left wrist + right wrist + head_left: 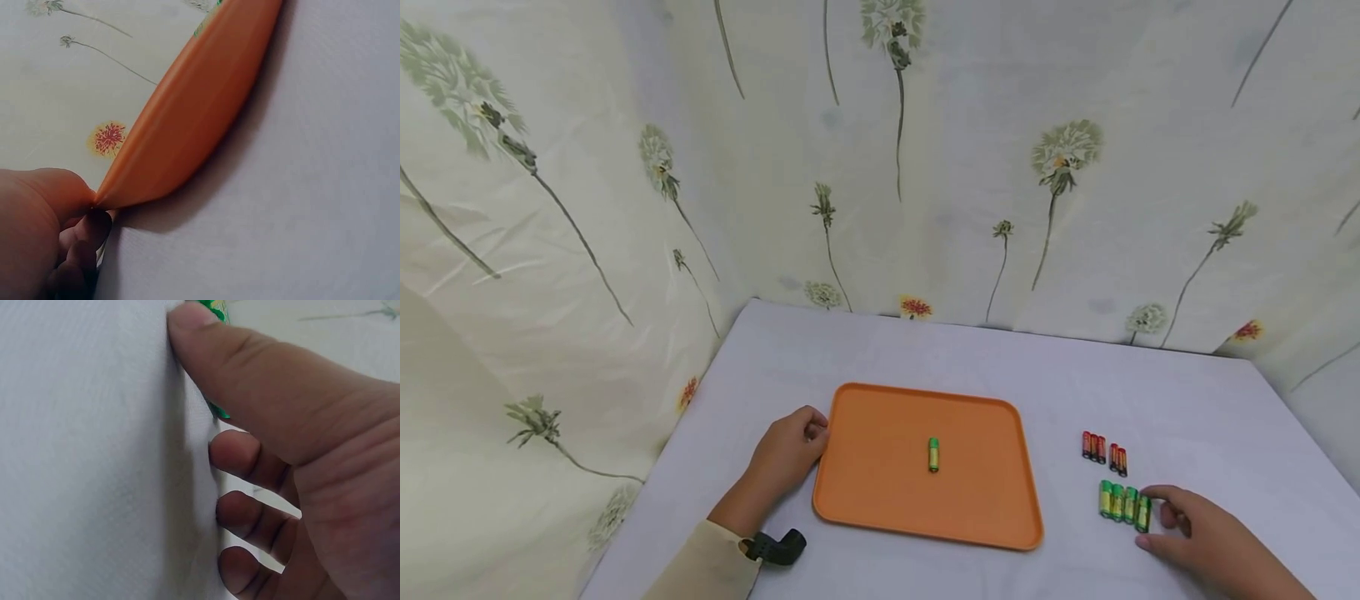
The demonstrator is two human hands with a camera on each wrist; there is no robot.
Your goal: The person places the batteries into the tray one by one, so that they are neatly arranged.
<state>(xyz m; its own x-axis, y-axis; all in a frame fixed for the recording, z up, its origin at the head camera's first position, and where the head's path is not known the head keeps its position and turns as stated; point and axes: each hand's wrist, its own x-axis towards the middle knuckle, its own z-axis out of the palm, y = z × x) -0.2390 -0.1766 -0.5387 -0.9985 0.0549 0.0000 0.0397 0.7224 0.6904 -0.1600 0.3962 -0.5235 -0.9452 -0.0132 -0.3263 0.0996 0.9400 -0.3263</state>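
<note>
An orange tray [887,508] lies on the table, with one green battery [933,455] near its middle. My left hand [790,454] pinches the tray's left rim between thumb and finger; in the left wrist view the tray's side [187,119] runs away from those fingers. Right of the tray stands a row of several green batteries [1117,502]. My right hand [1198,533] holds the row's rightmost battery [1143,514], index finger at its far end and thumb at its near end. The thumb mostly covers the green batteries [219,309] in the right wrist view.
Several smaller red-and-black batteries [1093,447] lie just beyond the green row, in a group of three and a pair [1117,459]. A white cloth [925,342] covers the table. Flower-patterned curtains [955,167] hang behind it and at the sides.
</note>
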